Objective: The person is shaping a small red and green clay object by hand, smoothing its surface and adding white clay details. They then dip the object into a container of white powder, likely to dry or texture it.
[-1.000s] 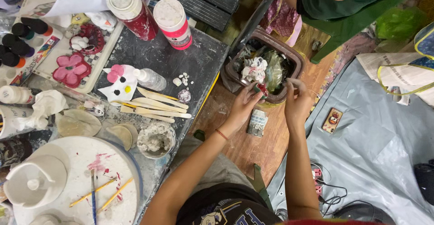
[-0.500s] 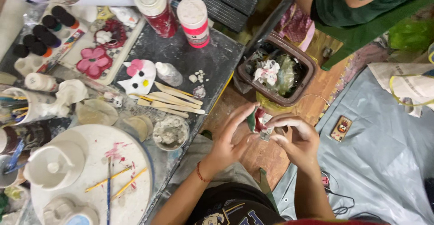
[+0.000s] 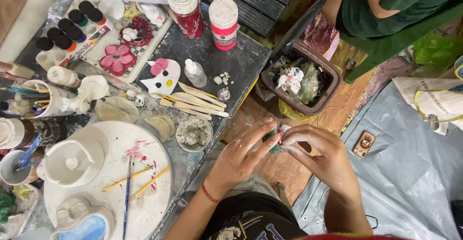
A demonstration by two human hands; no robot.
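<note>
The left hand (image 3: 241, 155) and the right hand (image 3: 320, 155) meet just above the wooden floor (image 3: 270, 167). Their fingertips pinch a small green and red piece (image 3: 275, 141) between them. Small, gentle pinches look best, with both hands close so it does not drop. A brown bin (image 3: 333, 83) sits near. The messy dark table (image 3: 241, 57) holds paint bottles (image 3: 224, 23) and sticks.

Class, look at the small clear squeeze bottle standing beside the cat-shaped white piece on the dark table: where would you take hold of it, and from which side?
Grip the small clear squeeze bottle around its wider body, below the narrow white cap. It seems to stand upright. Come from above: the cat-shaped white piece crowds one side and the wooden sculpting tools lie close on the near side. Both hands are busy elsewhere.
</note>
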